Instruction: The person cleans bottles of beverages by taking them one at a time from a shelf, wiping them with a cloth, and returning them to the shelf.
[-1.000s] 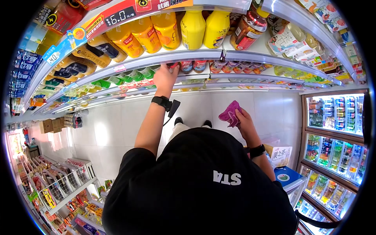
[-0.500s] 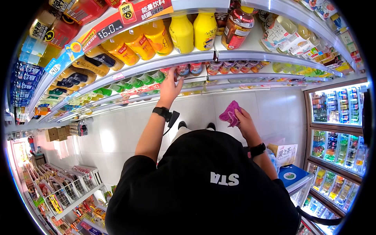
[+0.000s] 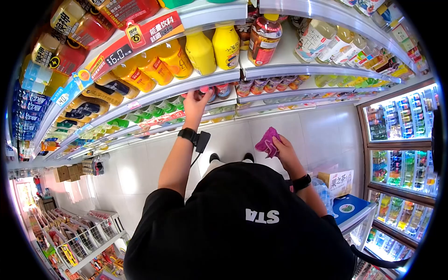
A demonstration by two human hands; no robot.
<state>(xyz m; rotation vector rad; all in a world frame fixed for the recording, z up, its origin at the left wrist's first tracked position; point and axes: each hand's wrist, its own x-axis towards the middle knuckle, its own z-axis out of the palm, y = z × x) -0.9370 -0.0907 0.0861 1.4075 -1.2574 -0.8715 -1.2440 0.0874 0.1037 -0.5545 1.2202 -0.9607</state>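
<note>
My left hand (image 3: 194, 106) reaches into the lower shelf row, with its fingers closed around the top of a bottle with a pinkish-red cap (image 3: 204, 89). Most of that bottle is hidden behind the fingers and the shelf edge. Right of it stands a bottle with a red and blue label (image 3: 223, 90); green bottles (image 3: 154, 110) line up to its left. Out over the floor, my right hand (image 3: 287, 154) grips a crumpled purple cloth (image 3: 267, 142), apart from the shelves.
Above my left hand, the upper shelf holds yellow bottles (image 3: 200, 52), orange drinks (image 3: 175, 60) and a dark bottle (image 3: 264, 42). Glass-door coolers (image 3: 401, 116) stand at the right, near a blue-topped stand (image 3: 347, 208). A wire rack of packets (image 3: 86, 233) is at lower left.
My left hand has shifted slightly left, and its fingers now sit around the red cap. The view has shifted a little; my right hand still holds the purple cloth.
</note>
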